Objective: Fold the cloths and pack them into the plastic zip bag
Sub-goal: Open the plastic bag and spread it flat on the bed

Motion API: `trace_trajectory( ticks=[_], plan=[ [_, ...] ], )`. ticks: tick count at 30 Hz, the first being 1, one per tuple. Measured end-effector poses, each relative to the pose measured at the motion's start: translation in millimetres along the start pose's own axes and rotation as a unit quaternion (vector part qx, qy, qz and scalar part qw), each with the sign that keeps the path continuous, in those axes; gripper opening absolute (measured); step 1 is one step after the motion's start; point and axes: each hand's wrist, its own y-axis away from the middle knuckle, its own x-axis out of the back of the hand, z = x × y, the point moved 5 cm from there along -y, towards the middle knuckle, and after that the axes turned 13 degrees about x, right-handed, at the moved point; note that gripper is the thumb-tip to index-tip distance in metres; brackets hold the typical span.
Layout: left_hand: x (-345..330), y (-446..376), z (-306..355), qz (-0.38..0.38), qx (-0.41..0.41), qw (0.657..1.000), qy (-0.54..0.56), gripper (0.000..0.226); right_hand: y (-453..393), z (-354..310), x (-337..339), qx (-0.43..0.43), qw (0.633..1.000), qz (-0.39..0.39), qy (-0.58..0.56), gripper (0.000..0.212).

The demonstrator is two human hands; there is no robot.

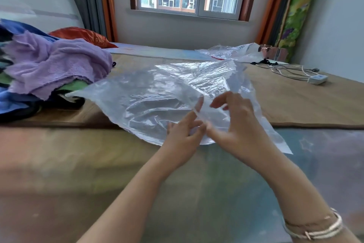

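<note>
From the head camera, one clear plastic zip bag (157,97) is lying on the bed (295,104). The left hand (183,134) and right hand (234,122) are both pinching its near edge. One pile of cloths (53,65) is sitting unfolded at left, the bag's corner touching it. A second bag (230,51) is lying beyond.

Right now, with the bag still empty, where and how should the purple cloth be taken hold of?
Pinch the purple cloth at its ragged near edge, coming from the right with the left hand. That edge hangs free over the pile's front, facing the bag; the rest lies crumpled on other cloths.
</note>
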Motion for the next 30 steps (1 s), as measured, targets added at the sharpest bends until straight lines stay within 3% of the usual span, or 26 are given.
trace_trajectory(
  ticks=[2,6,8,10,12,16,19,30],
  plan=[
    [0,2,6,0.0,0.0,1.0,-0.018,0.055,8,-1,-1,0.007,0.995,-0.036,0.093,0.04],
    [0,-1,4,-0.006,0.027,1.0,0.016,0.052,16,3,-2,-0.01,0.982,-0.089,0.164,0.045],
    [-1,-3,1,-0.007,0.046,0.999,0.004,0.035,17,3,-1,-0.018,0.979,-0.081,0.186,0.039],
    [-1,-5,2,-0.007,0.043,0.999,-0.014,0.024,15,2,2,-0.01,0.977,-0.029,0.212,0.025],
    [-3,-4,0,-0.003,0.042,0.998,-0.057,0.029,12,1,8,0.004,0.972,0.045,0.231,0.015],
    [-7,-2,-11,0.031,0.011,0.983,-0.179,0.029,5,0,28,0.014,0.965,0.135,0.224,0.009],
    [-5,0,-14,0.033,-0.001,0.975,-0.222,0.029,1,8,48,-0.031,0.957,0.213,0.196,0.014],
    [17,-2,-23,0.045,-0.013,0.952,-0.303,0.022,-17,12,82,-0.06,0.933,0.348,0.073,0.013]
  ],
)
